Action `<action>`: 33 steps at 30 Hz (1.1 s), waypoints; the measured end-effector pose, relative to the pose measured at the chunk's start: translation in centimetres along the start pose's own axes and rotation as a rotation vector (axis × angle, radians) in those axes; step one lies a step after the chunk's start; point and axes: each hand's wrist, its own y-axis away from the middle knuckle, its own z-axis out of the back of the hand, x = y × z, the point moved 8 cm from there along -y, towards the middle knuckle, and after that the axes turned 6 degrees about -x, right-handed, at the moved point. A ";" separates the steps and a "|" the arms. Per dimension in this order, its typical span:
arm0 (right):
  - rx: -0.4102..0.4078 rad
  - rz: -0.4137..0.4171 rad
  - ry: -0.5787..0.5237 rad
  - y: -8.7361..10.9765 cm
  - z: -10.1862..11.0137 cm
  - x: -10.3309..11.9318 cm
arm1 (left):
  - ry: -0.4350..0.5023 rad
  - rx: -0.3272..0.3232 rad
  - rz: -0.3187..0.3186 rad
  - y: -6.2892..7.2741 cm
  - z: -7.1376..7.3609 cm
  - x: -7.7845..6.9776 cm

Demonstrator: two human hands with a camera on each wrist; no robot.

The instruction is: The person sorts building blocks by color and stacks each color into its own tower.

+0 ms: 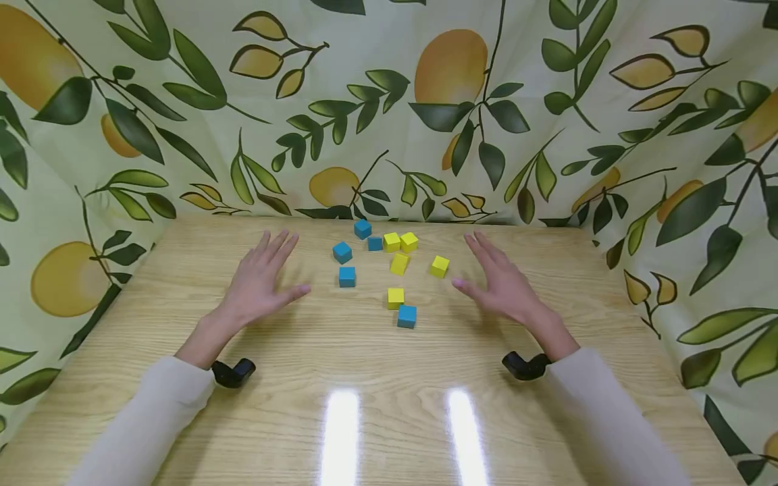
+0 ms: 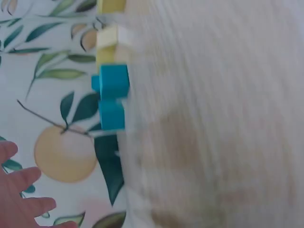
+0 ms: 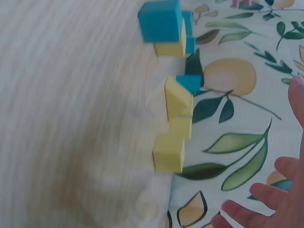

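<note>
Both the left hand [image 1: 261, 280] and right hand [image 1: 498, 283] hover spread, holding nothing, flanking scattered blue and yellow cubes [image 1: 395, 270] (none touched); picking one probably comes next.

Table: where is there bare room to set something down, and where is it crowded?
Bare wood runs along the table near edge, between the sleeves, and outside the left hand and right hand. Between the hands it is crowded: blue cubes and yellow cubes scatter toward the cloth backdrop.
</note>
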 end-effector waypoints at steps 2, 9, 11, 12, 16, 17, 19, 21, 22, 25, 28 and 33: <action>-0.014 0.011 -0.057 0.4 -0.3 0.7 | 0.087 -0.017 0.011 0.4 -0.4 -0.9; -0.015 -0.028 -0.408 1.8 -2.9 2.2 | 0.404 -0.115 0.008 1.7 -2.2 -4.3; 0.002 -0.066 -0.508 2.3 -4.0 2.5 | 0.466 -0.142 -0.023 2.1 -3.1 -5.4; 0.009 -0.079 -0.545 2.5 -4.6 2.6 | 0.498 -0.152 -0.038 2.3 -3.5 -5.9; 0.024 -0.111 -0.622 3.0 -6.5 3.1 | 0.568 -0.166 -0.077 2.8 -5.5 -7.4; 0.029 -0.113 -0.641 3.0 -6.9 3.2 | 0.598 -0.160 -0.075 2.8 -6.0 -7.6; 0.040 -0.121 -0.690 3.1 -7.6 3.6 | 0.665 -0.136 -0.069 2.8 -6.9 -8.1; 0.042 -0.142 -0.724 3.3 -7.9 4.0 | 0.739 -0.078 -0.039 2.9 -8.1 -8.6; 0.034 -0.153 -0.735 3.4 -7.9 4.3 | 0.769 -0.043 -0.023 2.9 -8.7 -8.7; -0.009 -0.168 -0.743 3.7 -8.0 4.6 | 0.798 0.053 0.004 3.0 -10.1 -9.3; -0.053 -0.149 -0.714 3.7 -8.4 4.5 | 0.758 0.089 -0.015 2.9 -10.9 -9.7; -0.084 -0.153 -0.650 3.1 -9.4 4.0 | 0.715 0.072 -0.027 2.3 -11.1 -9.8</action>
